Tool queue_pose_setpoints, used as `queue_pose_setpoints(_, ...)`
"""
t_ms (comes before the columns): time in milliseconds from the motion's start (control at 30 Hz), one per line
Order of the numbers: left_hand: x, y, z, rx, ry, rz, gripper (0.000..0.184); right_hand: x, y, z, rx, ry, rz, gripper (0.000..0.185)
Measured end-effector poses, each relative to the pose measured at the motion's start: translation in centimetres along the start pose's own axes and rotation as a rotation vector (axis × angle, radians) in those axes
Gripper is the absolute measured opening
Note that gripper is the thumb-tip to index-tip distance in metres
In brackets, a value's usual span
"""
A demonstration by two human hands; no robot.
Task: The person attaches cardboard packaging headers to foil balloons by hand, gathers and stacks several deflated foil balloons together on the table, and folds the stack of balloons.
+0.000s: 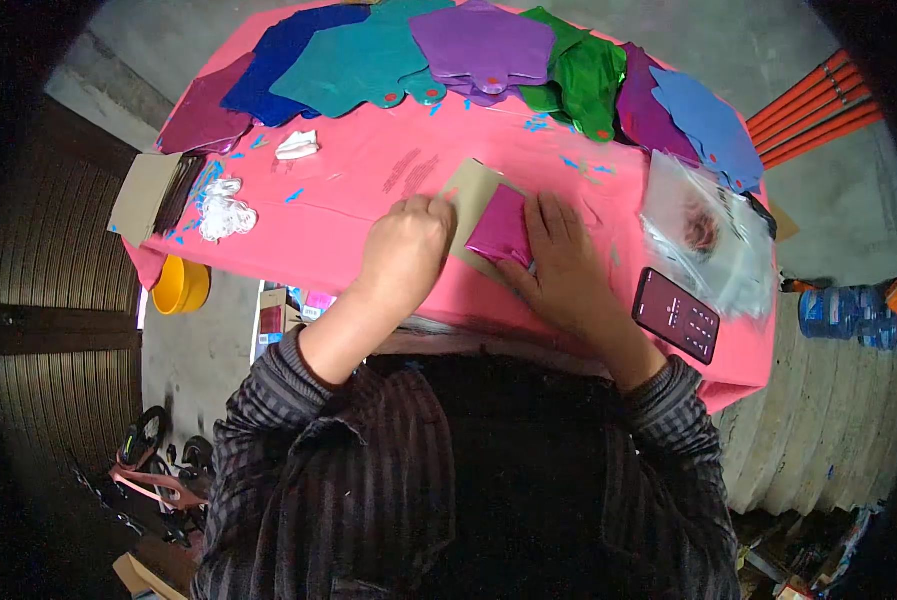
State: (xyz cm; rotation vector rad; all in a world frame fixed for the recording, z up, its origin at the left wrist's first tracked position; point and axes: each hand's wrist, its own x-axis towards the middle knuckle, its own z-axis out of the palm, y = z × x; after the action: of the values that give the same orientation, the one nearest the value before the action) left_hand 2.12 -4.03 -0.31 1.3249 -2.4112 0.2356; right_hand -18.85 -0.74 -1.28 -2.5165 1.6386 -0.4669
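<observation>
A piece of tan cardboard (473, 183) lies at a slant on the pink-covered table, with a folded magenta foil balloon (500, 228) on its right part. My left hand (408, 240) is closed at the cardboard's left edge, fingers curled under; whatever they pinch is hidden. Fingers stretched out, my right hand (565, 250) rests along the right edge of the magenta foil, its thumb near the lower corner. Flat star-shaped foil balloons in purple (483, 42), teal (353, 70), green (588, 80) and other colours fan out along the far edge.
A phone (676, 314) and clear plastic bags (713, 235) lie to the right. On the left are stacked cardboard pieces (143, 195), a white string bundle (225, 210) and a folded white item (297, 146). Blue scraps dot the pink cloth (338, 220). A yellow bucket (180, 284) stands below.
</observation>
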Motion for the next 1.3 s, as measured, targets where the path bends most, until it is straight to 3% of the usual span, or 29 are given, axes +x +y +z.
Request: queue_pose_setpoints(1300, 0.9, -2.1, 1.2, -0.113, 0.034, -0.043, 0.01, 2.8, -0.4, 0.9, -0.042, -0.095, -0.062, 0.077)
